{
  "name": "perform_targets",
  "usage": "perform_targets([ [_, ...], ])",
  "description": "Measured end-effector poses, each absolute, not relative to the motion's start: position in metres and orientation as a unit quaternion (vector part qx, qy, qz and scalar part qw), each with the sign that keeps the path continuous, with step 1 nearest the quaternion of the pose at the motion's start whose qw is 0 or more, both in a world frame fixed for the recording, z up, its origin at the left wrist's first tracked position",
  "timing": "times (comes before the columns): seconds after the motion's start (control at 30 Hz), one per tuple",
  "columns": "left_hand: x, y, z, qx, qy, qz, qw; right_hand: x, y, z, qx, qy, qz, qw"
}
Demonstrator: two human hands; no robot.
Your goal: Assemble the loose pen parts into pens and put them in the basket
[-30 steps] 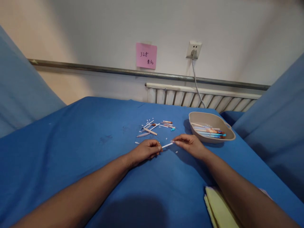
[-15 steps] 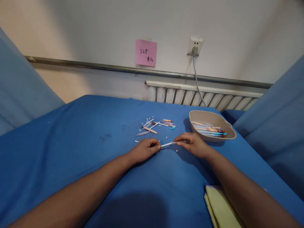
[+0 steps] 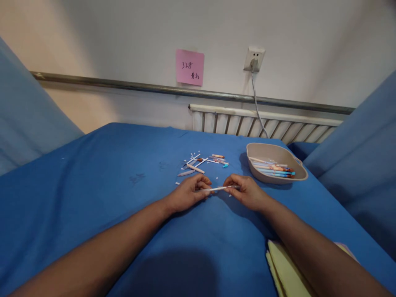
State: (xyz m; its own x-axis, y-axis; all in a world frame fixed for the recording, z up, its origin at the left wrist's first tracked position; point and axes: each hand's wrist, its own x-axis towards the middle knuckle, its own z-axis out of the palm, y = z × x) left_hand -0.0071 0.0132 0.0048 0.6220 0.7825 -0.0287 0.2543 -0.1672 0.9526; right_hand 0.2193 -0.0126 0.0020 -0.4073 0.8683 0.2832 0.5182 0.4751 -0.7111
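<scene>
A thin white pen refill (image 3: 218, 189) spans the gap between my two hands, almost level, just over the blue cloth (image 3: 93, 181). My left hand (image 3: 188, 193) pinches its left end between thumb and fingers. At its right end, my right hand (image 3: 247, 192) is closed around a slim clear piece that meets the refill; whether the refill sits inside it I cannot tell. Behind my hands lies a loose group of pen parts: a pale pen barrel (image 3: 195, 168), a white refill (image 3: 201, 162), an orange-brown piece (image 3: 218, 156) and a small turquoise piece (image 3: 225, 166).
A beige bin (image 3: 266, 149) holding several pens (image 3: 274, 170) stands at the right. Small white bits (image 3: 217, 178) lie scattered near my hands. Folded yellow cloth (image 3: 286, 268) rests under my right forearm. Behind are a radiator (image 3: 222, 119), a metal rail (image 3: 139, 88) and a plugged-in cord (image 3: 256, 99).
My right hand has shifted slightly left and down, closer to my left hand. My left hand has turned, its fingers more raised, and the refill now lies more level.
</scene>
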Motion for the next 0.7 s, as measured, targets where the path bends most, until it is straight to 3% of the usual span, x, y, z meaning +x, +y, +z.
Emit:
perform_targets([
  [0.7, -0.006, 0.005, 0.011, 0.822, 0.355, 0.194, 0.401, 0.213, -0.014, -0.003, -0.415, -0.815, 0.254, 0.314],
])
